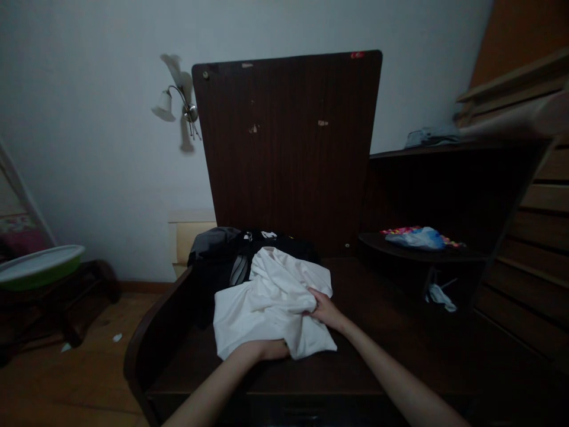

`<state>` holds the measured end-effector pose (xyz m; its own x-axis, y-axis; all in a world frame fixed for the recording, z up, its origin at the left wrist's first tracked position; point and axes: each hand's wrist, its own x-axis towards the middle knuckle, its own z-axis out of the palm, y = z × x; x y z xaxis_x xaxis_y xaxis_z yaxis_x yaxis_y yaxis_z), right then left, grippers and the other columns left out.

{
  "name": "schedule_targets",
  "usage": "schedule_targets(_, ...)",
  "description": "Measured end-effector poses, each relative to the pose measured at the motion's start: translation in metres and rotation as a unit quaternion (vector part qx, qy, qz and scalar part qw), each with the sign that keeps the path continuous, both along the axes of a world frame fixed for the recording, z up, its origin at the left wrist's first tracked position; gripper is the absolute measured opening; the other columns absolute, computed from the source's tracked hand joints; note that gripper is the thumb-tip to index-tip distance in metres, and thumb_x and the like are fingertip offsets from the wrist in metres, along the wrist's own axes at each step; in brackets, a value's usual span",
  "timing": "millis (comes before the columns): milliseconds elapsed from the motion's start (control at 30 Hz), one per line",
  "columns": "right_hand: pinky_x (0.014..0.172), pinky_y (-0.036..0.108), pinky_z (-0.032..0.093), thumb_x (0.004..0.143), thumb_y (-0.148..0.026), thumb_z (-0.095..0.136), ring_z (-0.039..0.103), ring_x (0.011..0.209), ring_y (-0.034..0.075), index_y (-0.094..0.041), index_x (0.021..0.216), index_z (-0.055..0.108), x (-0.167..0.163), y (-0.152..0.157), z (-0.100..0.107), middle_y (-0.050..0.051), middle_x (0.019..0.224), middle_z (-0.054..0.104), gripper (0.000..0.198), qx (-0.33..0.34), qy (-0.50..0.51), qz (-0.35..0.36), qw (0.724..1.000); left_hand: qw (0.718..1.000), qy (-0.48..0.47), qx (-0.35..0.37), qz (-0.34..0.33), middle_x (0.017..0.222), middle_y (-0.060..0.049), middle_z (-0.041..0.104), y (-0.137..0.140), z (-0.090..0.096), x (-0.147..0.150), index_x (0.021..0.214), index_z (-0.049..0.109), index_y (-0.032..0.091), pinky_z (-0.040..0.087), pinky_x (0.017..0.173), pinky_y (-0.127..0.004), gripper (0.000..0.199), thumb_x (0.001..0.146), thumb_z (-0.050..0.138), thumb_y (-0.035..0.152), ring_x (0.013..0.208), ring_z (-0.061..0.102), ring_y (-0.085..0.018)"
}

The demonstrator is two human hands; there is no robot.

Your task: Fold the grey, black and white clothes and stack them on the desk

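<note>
A crumpled white cloth [271, 314], perhaps a garment, is spread over a dark wooden desktop [368, 350]. My right hand [326, 309] grips its right side, thumb and fingers closed on a fold. My left hand [274, 350] reaches in beneath the front edge of the cloth, and its fingers are hidden there. Just behind the cloth lies a heap of dark clothes [213, 243], black and grey with some white marks, partly covered by it.
A tall dark panel [288, 148] rises behind the desktop. On the right, a corner shelf [466, 256] bears a plastic bag [418, 238]. To the left stand a green basin [44, 270] on a low stool and a wall lamp [164, 104]. A raised side edge [146, 332] borders the desktop.
</note>
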<state>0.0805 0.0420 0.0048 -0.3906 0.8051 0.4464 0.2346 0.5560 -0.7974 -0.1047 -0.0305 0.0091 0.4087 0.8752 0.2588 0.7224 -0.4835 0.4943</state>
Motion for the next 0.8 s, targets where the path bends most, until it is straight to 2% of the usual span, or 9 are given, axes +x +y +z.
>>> schedule_targets(100,0.063,0.027,0.043,0.051,-0.033,0.065,0.053,0.069,0.017,-0.019,0.067,0.053,0.041,0.011,0.006,0.000,0.068,0.058,0.024,-0.047,0.067,-0.097,0.992,0.982,0.063,-0.028,-0.178,0.103,0.002,0.062,-0.022,0.032,-0.007,0.105,0.058,0.029,0.044,0.080,-0.025,0.029,0.077,0.056,0.031,0.094,0.056,-0.016)
schedule_targets(167,0.058,0.026,0.042,0.046,-0.032,0.065,0.052,0.062,0.016,-0.019,0.062,0.050,0.077,0.017,0.007,-0.003,0.060,0.055,0.025,-0.083,0.128,-0.171,0.973,0.979,0.071,0.022,-0.192,0.101,0.001,0.063,-0.026,0.051,-0.019,0.110,0.055,0.029,0.041,0.084,-0.024,0.029,0.084,0.043,0.025,0.094,0.056,-0.013)
schedule_targets(233,0.054,0.025,0.040,0.042,-0.033,0.065,0.051,0.057,0.015,-0.019,0.063,0.049,0.116,0.021,0.002,-0.004,0.057,0.054,0.029,-0.108,0.200,-0.270,0.936,0.987,0.072,0.111,-0.094,0.097,-0.002,0.063,-0.017,0.059,-0.038,0.106,0.058,0.027,0.040,0.087,-0.027,0.028,0.082,0.043,0.025,0.093,0.055,-0.015)
schedule_targets(333,0.049,0.026,0.038,0.042,-0.038,0.059,0.050,0.053,0.015,-0.019,0.064,0.049,0.161,0.022,-0.010,-0.003,0.055,0.052,0.030,-0.101,0.288,-0.420,0.855,0.963,0.095,0.228,0.107,0.119,-0.009,0.052,0.015,0.048,-0.071,0.116,0.052,0.026,0.033,0.095,-0.042,0.043,0.073,0.055,0.026,0.113,0.044,-0.025)
schedule_targets(367,0.048,0.027,0.038,0.044,-0.040,0.057,0.050,0.052,0.015,-0.020,0.064,0.048,0.170,0.022,-0.014,-0.003,0.055,0.052,0.030,-0.095,0.304,-0.454,0.832,0.950,0.108,0.235,0.177,0.125,-0.012,0.047,0.027,0.039,-0.080,0.119,0.049,0.025,0.032,0.094,-0.048,0.048,0.071,0.057,0.029,0.118,0.038,-0.029)
schedule_targets(433,0.047,0.028,0.039,0.046,-0.042,0.054,0.051,0.052,0.017,-0.020,0.064,0.048,0.179,0.023,-0.020,-0.002,0.056,0.052,0.030,-0.083,0.315,-0.493,0.807,0.943,0.144,0.187,0.234,0.132,-0.016,0.038,0.053,0.019,-0.093,0.121,0.047,0.024,0.033,0.090,-0.053,0.054,0.070,0.058,0.036,0.124,0.030,-0.033)
schedule_targets(567,0.050,0.028,0.040,0.047,-0.044,0.054,0.052,0.056,0.018,-0.020,0.064,0.047,0.172,0.026,-0.024,-0.002,0.057,0.053,0.030,-0.066,0.298,-0.503,0.809,0.951,0.079,0.103,0.280,0.129,-0.020,0.042,0.093,-0.007,-0.096,0.112,0.055,0.021,0.038,0.084,-0.052,0.046,0.071,0.051,0.043,0.120,0.037,-0.032)
schedule_targets(700,0.055,0.026,0.042,0.052,-0.048,0.052,0.055,0.062,0.017,-0.020,0.067,0.049,0.160,0.027,-0.024,-0.001,0.061,0.056,0.031,-0.056,0.272,-0.475,0.835,0.941,-0.130,0.086,0.301,0.114,-0.021,0.055,0.115,-0.010,-0.091,0.099,0.062,0.016,0.041,0.080,-0.044,0.040,0.070,0.045,0.038,0.110,0.050,-0.027)
schedule_targets(800,0.055,0.026,0.044,0.056,-0.056,0.049,0.056,0.062,0.018,-0.020,0.067,0.051,0.157,0.027,-0.025,0.000,0.059,0.058,0.037,-0.063,0.261,-0.425,0.864,0.929,-0.197,0.080,0.303,0.103,-0.016,0.060,0.119,-0.009,-0.091,0.102,0.059,0.018,0.040,0.078,-0.048,0.040,0.073,0.037,0.033,0.109,0.051,-0.024)
